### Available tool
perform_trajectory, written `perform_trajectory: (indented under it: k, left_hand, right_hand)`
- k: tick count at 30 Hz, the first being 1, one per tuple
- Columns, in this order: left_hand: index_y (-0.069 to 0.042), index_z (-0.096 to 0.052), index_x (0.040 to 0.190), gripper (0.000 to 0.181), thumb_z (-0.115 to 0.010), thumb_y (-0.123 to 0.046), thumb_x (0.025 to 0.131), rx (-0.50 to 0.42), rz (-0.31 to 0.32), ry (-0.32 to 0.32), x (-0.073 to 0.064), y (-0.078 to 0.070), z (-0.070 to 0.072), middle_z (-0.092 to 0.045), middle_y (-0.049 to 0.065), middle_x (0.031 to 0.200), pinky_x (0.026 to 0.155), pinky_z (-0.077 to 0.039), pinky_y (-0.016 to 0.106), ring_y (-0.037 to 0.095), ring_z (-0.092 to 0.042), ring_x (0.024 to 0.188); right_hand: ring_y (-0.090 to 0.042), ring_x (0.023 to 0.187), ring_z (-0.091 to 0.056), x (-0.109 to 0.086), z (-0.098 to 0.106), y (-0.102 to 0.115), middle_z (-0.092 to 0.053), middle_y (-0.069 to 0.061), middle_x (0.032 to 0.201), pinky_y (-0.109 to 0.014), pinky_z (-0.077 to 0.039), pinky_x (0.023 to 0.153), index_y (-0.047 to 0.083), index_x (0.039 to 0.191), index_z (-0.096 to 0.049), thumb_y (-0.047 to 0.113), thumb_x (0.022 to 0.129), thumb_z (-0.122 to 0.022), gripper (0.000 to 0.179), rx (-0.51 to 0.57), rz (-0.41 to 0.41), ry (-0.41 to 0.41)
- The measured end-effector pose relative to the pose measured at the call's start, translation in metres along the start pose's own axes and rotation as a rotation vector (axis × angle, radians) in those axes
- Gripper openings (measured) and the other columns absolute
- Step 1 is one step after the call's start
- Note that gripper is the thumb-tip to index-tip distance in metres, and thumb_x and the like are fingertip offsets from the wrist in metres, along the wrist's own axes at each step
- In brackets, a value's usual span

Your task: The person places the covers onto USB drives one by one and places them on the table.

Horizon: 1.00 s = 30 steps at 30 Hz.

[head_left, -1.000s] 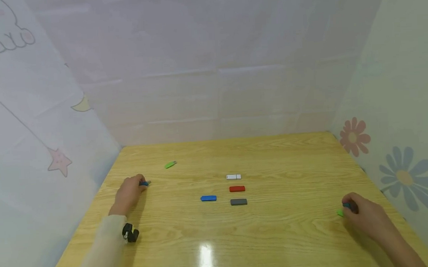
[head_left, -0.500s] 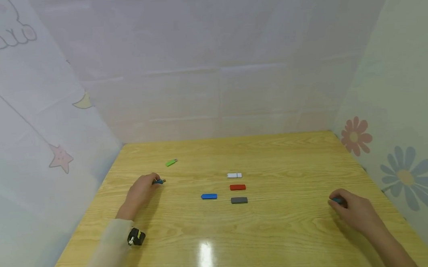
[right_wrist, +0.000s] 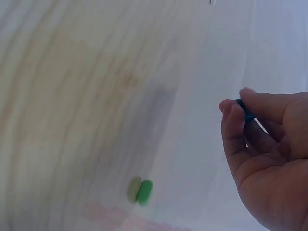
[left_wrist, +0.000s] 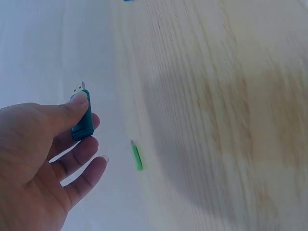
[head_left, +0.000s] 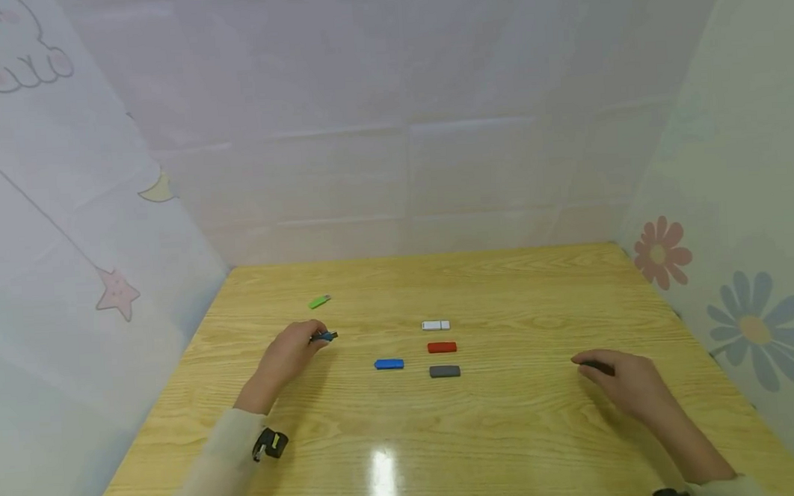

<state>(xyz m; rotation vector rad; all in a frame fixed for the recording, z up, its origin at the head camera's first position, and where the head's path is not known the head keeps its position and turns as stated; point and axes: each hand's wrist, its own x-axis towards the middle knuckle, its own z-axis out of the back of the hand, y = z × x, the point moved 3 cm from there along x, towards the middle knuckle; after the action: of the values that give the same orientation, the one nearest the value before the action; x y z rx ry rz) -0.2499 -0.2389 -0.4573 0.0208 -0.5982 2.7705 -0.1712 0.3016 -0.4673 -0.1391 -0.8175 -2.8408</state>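
Note:
My left hand, at the left of the table in the head view, pinches a teal USB flash drive between thumb and fingers. Its bare metal plug points away from the palm. Farther right, my right hand pinches a small teal cap, largely covered by the fingertips. Both hands hover above the tabletop. Beyond the left hand lies a green USB flash drive with its plug exposed. A small green cap shows on the table in the right wrist view.
Mid-table lie a white USB stick, a red one and a dark grey one, stacked in a column. A blue stick sits left of them. Cloth walls border the wooden table.
Both hands have moved inward: the left one rightward with the teal drive, the right one leftward with the teal cap, away from the green cap. The sticks on the table stay put.

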Motion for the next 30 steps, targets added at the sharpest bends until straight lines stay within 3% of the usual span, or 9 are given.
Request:
perform_trajectory:
  k: [2,7,12,19,30]
  left_hand:
    - [-0.011,-0.066,0.111,0.012,-0.066,-0.016,0.1,-0.011,-0.011,0.002,0.0,-0.005,-0.003,-0.067,0.003,0.104,0.08,-0.055,0.04,0.023,-0.063,0.097]
    - [-0.014,-0.067,0.11,0.011,-0.066,-0.018,0.1,-0.03,-0.005,0.023,0.003,-0.016,-0.013,-0.067,0.001,0.105,0.082,-0.054,0.041,0.022,-0.063,0.1]
    - [-0.016,-0.069,0.107,0.009,-0.069,-0.02,0.098,-0.034,-0.003,0.024,0.007,-0.026,-0.02,-0.068,-0.001,0.103,0.082,-0.054,0.04,0.019,-0.063,0.098]
    - [-0.015,-0.07,0.109,0.012,-0.069,-0.021,0.098,-0.08,-0.011,0.022,0.009,-0.039,-0.022,-0.07,-0.003,0.099,0.073,-0.053,0.034,0.01,-0.062,0.084]
    - [-0.015,-0.071,0.11,0.013,-0.067,-0.021,0.099,-0.107,-0.056,0.036,0.012,-0.057,-0.032,-0.072,-0.004,0.101,0.077,-0.055,0.035,0.012,-0.066,0.089]
  right_hand:
    - [-0.03,0.091,-0.071,0.002,-0.002,0.003,-0.075,-0.012,0.105,-0.045,-0.058,0.073,0.009,0.113,-0.075,0.019,0.098,-0.069,0.019,0.023,0.005,0.003]
    - [-0.019,0.084,-0.07,0.008,-0.009,0.012,-0.071,-0.005,0.103,-0.034,-0.059,0.07,0.007,0.111,-0.071,0.016,0.095,-0.072,0.018,0.091,0.001,-0.004]
    - [-0.014,0.083,-0.066,0.013,-0.017,0.019,-0.072,0.003,0.096,-0.028,-0.054,0.067,0.013,0.106,-0.071,0.025,0.097,-0.072,0.016,0.102,-0.029,-0.003]
    - [-0.017,0.082,-0.072,0.021,-0.024,0.03,-0.075,-0.003,0.097,-0.023,-0.056,0.067,0.008,0.114,-0.071,0.024,0.099,-0.069,0.023,0.229,-0.051,0.033]
    - [-0.023,0.088,-0.074,0.032,-0.037,0.054,-0.075,-0.003,0.099,-0.024,-0.058,0.07,0.005,0.117,-0.07,0.015,0.099,-0.067,0.021,0.303,-0.036,0.07]
